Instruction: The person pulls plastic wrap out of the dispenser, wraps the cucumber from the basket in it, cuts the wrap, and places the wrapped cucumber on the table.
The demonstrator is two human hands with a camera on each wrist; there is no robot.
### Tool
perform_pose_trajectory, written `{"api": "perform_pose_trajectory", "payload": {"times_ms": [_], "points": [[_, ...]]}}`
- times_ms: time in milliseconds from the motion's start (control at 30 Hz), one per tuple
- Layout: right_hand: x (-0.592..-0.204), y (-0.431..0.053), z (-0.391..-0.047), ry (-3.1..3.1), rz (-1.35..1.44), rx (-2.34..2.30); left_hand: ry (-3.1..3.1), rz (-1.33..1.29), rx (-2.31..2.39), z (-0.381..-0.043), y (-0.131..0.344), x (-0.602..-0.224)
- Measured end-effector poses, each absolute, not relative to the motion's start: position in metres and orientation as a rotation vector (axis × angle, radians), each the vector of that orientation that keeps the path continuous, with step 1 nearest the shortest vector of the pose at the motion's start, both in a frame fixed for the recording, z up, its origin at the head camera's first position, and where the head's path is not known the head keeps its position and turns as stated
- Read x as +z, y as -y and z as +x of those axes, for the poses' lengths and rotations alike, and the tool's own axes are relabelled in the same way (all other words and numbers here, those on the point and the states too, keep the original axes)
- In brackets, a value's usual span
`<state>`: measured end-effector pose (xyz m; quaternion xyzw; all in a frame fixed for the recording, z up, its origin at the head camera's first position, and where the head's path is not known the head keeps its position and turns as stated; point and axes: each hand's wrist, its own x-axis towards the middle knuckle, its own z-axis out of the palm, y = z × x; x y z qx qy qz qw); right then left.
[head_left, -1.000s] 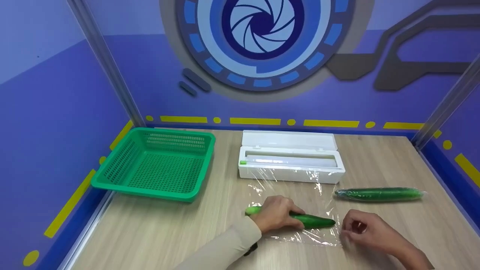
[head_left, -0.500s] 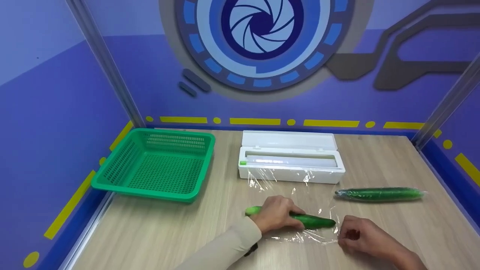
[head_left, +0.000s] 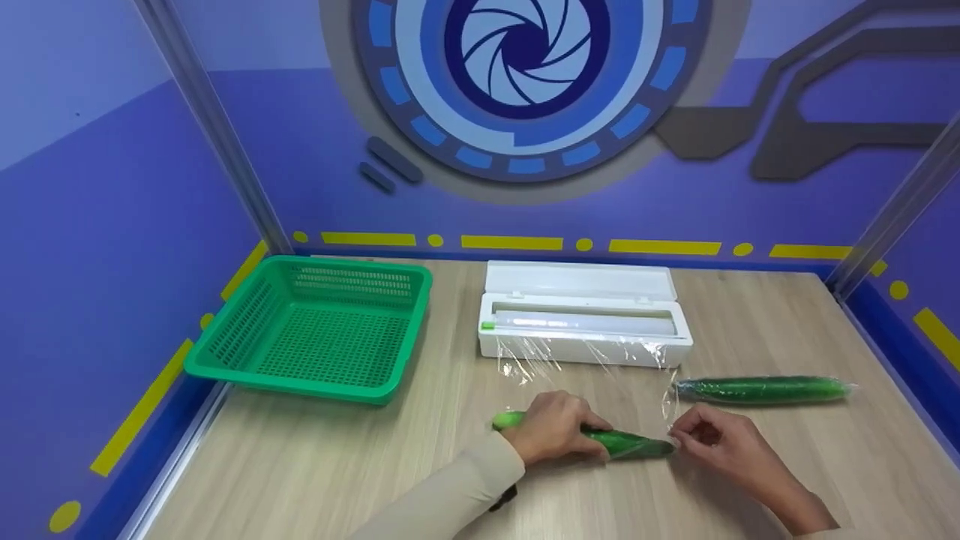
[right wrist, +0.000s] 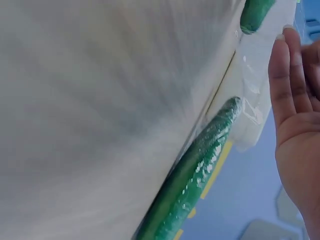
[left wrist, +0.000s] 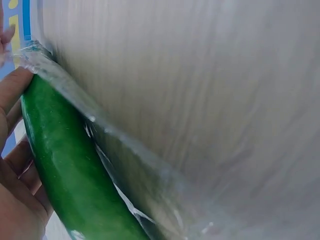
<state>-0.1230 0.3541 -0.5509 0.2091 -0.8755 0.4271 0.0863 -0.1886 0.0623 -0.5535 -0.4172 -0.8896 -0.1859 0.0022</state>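
Note:
In the head view, my left hand (head_left: 553, 427) grips the middle of a green cucumber (head_left: 634, 445) lying at a slant on the table. The left wrist view shows this cucumber (left wrist: 75, 160) with a clear fold of plastic wrap (left wrist: 135, 145) along its side. My right hand (head_left: 724, 442) is beside the cucumber's right tip, thumb and fingertips pinching the edge of the wrap there. The film runs back from the cucumber to an open white wrap box (head_left: 585, 349) holding the roll.
A second cucumber (head_left: 765, 388), wrapped in film, lies to the right behind my right hand. At the left stands a green mesh basket (head_left: 300, 384). Blue panels (head_left: 480, 202) wall in the wooden table (head_left: 315, 465) at the back and sides.
My right hand has moved up and slightly left to the cucumber's tip, drawing the near edge of the wrap up with it. My left hand has kept its grip in place.

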Motion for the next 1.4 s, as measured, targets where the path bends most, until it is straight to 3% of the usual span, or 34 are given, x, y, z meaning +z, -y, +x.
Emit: {"api": "perform_pose_trajectory", "payload": {"times_ms": [433,800,1100,1400], "points": [[-0.559,-0.346,-0.135,2.731,0.523,1.146,2.818,-1.315,-0.635,-0.189,-0.062,-0.554],[-0.564,-0.347,-0.128,2.773,0.782,1.215,2.789,-1.294,-0.655,-0.188,-0.063,-0.554],[-0.561,-0.332,-0.128,2.896,0.678,0.986,2.791,-1.268,-0.651,-0.184,-0.062,-0.556],[-0.561,-0.33,-0.131,2.836,0.759,0.917,2.649,-1.308,-0.813,-0.176,-0.049,-0.558]]}}
